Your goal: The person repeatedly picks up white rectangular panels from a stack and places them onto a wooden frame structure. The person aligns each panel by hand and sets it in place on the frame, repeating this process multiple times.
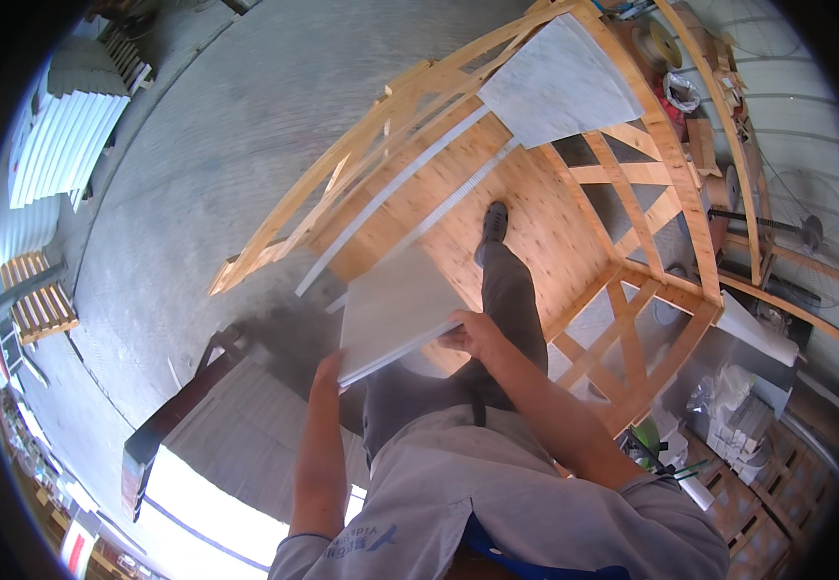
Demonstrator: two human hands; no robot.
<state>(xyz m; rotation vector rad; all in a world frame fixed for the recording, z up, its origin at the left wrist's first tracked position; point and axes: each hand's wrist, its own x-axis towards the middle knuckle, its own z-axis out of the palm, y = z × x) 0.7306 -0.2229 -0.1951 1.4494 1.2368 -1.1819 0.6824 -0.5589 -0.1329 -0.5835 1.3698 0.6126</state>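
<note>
I hold a pale stone slab (pixel 392 307) flat in front of me with both hands. My left hand (pixel 327 369) grips its near left corner from below. My right hand (pixel 472 333) clasps its near right edge. My leg and dark shoe (pixel 492 224) step onto the plywood floor of an open wooden crate (pixel 535 222). A second pale slab (pixel 560 89) leans inside the crate at its far end. Two white strips (pixel 410 184) lie along the crate floor.
A dark-framed bench (pixel 183 406) with a bright surface stands at my lower left. Wooden pallets (pixel 38 300) and a stack of white sheets (pixel 62 145) sit at the far left. Boxes, white wrapping and tools (pixel 738 406) crowd the right side. Grey concrete floor (pixel 226 116) stretches beyond.
</note>
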